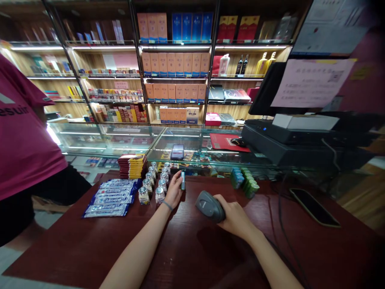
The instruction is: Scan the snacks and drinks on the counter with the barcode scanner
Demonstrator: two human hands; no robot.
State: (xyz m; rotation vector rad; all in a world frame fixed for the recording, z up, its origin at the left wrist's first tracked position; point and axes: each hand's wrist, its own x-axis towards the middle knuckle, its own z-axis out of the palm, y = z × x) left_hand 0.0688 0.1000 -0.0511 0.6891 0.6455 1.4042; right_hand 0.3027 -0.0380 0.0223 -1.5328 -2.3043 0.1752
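My right hand is closed around a dark grey handheld barcode scanner, its head tilted toward the left over the counter. My left hand grips a small, thin teal-and-white pack standing on edge between thumb and fingers; its label is too small to read. Just left of that hand, small jars with silvery lids stand in two rows. Beside them lie several blue-and-white long packets in a flat stack. Green rolls or small packs and blue ones are lined up beyond the scanner.
A dark red wooden counter meets a glass display case. Yellow and red packets are stacked at its left. A phone and cables lie right, below a monitor. A person in a pink shirt stands left.
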